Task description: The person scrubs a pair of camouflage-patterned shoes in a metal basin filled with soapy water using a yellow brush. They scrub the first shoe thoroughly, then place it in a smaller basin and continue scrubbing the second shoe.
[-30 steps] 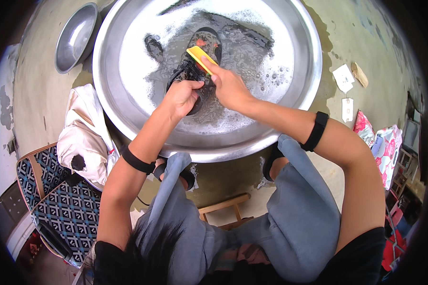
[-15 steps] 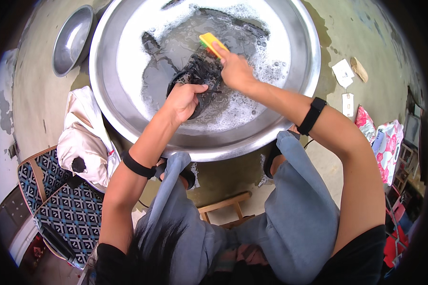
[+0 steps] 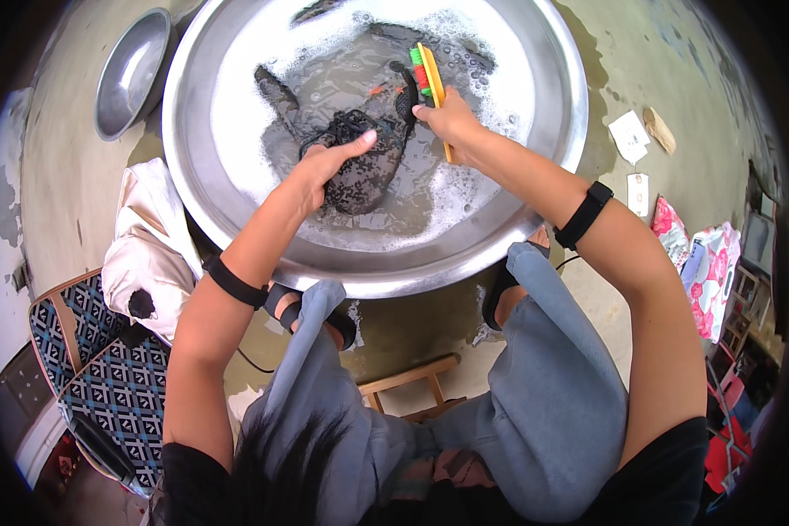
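Note:
A dark camouflage lace-up shoe (image 3: 366, 175) lies tilted in grey soapy water inside a large metal basin (image 3: 559, 53). Its toe faces my body and its black sole edge shows on the right. My left hand (image 3: 323, 168) grips the shoe's left side, thumb raised over the laces. In my right hand (image 3: 454, 121) is a yellow scrubbing brush (image 3: 430, 74) with green and red bristles, held upright with the bristles turned left, beside the sole. More dark items, partly sunk, show in the foam, among them one (image 3: 276, 88) at the left.
A smaller metal bowl (image 3: 134, 74) stands left of the basin. White cloth (image 3: 149, 237) lies on a patterned folding seat (image 3: 118, 386) at left. On the right floor are paper tags (image 3: 629, 136) and a pink-flowered bag (image 3: 712, 280). A wooden stool (image 3: 409, 383) shows between my legs.
The shoe has turned so its toe and upper now face me. My right hand has moved right and down, and the brush has swung from lying over the laces to upright beside the sole.

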`<action>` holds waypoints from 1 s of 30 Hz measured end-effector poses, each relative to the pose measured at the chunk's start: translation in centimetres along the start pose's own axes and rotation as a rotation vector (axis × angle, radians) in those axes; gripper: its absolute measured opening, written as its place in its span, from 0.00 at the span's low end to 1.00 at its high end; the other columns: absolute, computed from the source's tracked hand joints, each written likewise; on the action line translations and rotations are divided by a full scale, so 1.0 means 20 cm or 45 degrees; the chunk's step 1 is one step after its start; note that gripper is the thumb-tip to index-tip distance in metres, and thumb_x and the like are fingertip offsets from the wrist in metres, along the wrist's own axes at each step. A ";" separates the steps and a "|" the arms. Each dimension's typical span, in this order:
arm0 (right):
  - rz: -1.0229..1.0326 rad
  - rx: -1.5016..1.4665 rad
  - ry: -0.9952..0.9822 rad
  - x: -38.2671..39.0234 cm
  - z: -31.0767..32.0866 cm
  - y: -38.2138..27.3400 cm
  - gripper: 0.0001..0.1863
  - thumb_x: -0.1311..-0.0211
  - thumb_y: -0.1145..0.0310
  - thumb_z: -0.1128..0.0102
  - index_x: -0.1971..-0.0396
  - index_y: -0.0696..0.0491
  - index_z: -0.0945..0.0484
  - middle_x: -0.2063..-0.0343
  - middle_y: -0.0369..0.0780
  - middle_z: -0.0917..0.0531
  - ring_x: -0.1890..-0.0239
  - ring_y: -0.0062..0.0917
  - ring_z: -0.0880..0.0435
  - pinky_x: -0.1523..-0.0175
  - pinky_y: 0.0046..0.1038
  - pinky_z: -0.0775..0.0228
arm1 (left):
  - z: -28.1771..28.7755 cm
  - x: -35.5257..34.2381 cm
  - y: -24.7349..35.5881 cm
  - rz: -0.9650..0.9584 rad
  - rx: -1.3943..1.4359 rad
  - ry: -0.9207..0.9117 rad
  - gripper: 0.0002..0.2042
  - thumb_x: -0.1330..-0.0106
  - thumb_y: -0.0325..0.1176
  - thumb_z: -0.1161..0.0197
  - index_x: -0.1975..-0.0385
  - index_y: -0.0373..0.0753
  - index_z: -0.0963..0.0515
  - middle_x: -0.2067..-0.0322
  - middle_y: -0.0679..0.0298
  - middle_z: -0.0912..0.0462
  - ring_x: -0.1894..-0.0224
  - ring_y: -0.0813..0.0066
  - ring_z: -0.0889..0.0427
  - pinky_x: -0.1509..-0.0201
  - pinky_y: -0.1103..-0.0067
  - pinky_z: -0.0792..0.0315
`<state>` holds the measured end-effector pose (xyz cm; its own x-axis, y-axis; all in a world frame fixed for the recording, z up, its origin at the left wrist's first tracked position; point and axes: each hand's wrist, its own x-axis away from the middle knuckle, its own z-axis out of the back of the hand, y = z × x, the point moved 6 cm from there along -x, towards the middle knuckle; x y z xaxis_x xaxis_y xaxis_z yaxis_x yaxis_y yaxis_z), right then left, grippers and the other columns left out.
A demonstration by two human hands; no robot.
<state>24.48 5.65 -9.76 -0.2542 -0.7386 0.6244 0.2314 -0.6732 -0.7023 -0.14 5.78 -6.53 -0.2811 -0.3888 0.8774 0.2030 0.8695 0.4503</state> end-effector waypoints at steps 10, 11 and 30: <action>0.108 0.017 -0.144 0.08 -0.15 -0.01 0.28 0.24 0.65 0.36 0.31 0.54 0.36 0.52 0.43 0.17 0.59 0.24 0.15 0.56 0.34 0.20 | 0.06 -0.25 -0.10 -0.031 -0.487 0.465 0.15 0.27 0.29 0.32 0.46 0.27 0.20 0.56 0.56 0.14 0.54 0.61 0.14 0.52 0.63 0.20; -0.082 -0.207 -0.317 0.09 -0.18 0.01 0.31 0.24 0.59 0.33 0.30 0.55 0.34 0.50 0.42 0.17 0.53 0.25 0.16 0.51 0.34 0.21 | 0.01 -0.21 -0.09 0.060 -0.354 0.105 0.13 0.23 0.25 0.39 0.42 0.32 0.23 0.52 0.58 0.15 0.51 0.63 0.14 0.49 0.66 0.17; 0.622 0.832 -0.067 0.27 -0.15 -0.26 0.75 0.53 0.36 0.17 0.17 0.57 0.57 0.49 0.66 0.20 0.44 0.62 0.19 0.38 0.51 0.26 | -0.10 -0.10 -0.03 -0.439 -1.637 0.144 0.24 0.37 0.44 0.25 0.51 0.28 0.15 0.56 0.41 0.10 0.52 0.45 0.09 0.48 0.58 0.16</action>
<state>19.10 5.21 -3.78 0.0581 -0.9435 0.3262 0.8098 -0.1466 -0.5681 2.18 5.32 -8.17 -0.4304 -0.6065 0.6685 0.8889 -0.1563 0.4305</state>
